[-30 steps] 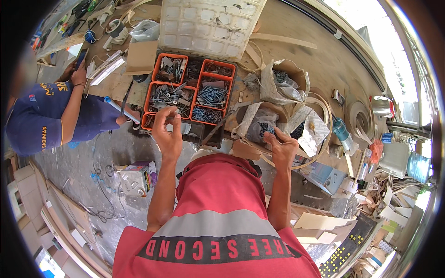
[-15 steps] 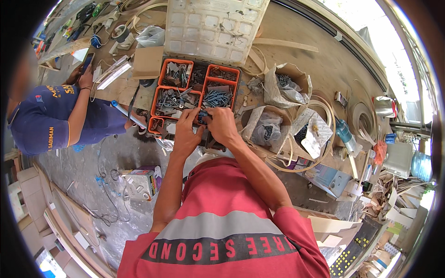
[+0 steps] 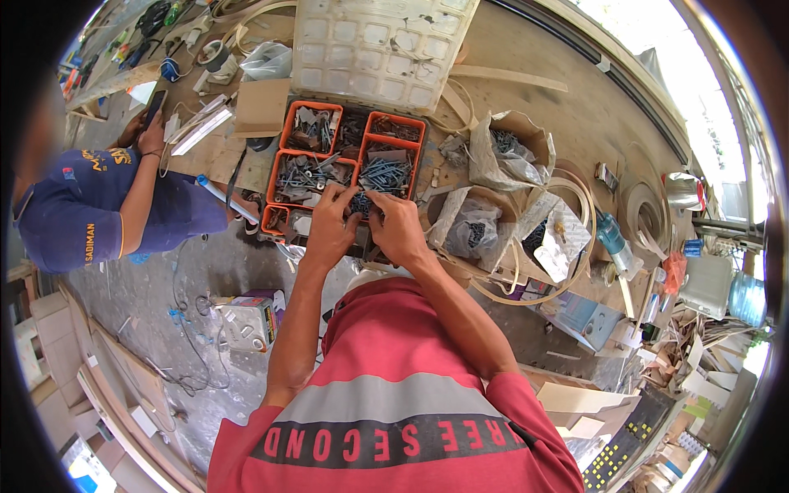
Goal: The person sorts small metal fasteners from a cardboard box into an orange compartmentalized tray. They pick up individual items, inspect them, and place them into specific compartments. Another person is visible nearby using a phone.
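Both hands, left and right, fingers pinched narrow on dark screws in the orange organizer's 6 o'clock compartment. Risk: loose pinch spills screws onto the bench.

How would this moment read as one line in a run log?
left hand in orange plastic compartment box, on dark screws | right hand beside it, touching same screws | grip unclear | co-worker's hand apart

A co-worker in a blue shirt sits at left holding a phone, while paper bags (crumpled, open) and a blue bottle lie at right.
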The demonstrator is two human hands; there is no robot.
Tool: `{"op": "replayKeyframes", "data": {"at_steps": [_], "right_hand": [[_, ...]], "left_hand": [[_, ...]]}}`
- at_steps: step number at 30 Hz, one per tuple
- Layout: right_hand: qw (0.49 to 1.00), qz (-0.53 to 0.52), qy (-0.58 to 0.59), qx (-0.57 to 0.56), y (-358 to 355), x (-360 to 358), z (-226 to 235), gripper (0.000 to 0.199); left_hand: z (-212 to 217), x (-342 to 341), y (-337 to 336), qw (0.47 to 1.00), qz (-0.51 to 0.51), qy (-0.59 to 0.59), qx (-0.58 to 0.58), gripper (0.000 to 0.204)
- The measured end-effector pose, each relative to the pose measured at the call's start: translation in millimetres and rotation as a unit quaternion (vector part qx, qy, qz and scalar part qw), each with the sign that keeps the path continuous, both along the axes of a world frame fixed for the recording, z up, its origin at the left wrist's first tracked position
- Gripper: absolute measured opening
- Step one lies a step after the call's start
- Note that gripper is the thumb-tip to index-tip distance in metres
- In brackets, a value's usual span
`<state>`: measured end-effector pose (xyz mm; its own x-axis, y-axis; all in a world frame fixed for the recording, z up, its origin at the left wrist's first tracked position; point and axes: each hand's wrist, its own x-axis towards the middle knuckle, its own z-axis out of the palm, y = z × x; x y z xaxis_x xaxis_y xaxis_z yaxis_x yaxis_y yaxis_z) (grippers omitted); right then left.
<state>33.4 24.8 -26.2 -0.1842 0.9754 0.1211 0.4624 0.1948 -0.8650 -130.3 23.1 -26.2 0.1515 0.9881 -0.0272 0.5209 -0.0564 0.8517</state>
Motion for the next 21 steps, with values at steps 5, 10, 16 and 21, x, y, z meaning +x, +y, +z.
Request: {"op": "replayKeyframes", "data": {"at_steps": [5, 10, 16, 21], "right_hand": [[1.000, -0.021, 0.022, 0.003, -2.3, 6.7, -14.5, 0.037], [1.000, -0.002, -0.020, -0.005, 0.1, 17.1, -2.8, 0.032], [0.988, -0.097, 0.106, -0.058, 1.5, 49.5, 30.1, 0.025], [0.981, -0.162, 0.102, 0.005, -24.7, 94.1, 60.3, 0.021]], "left_hand": [[-3.1, 2.8, -1.3, 0.999, 0.012, 0.026, 0.030, 0.044], [-8.9, 7.3, -1.3, 0.983, -0.005, 0.099, 0.154, 0.044], [-8.4, 23.6, 4.4, 0.974, -0.029, 0.141, 0.177, 0.040], [-22.1, 32.7, 6.2, 0.965, -0.021, 0.178, 0.191, 0.036]]}}
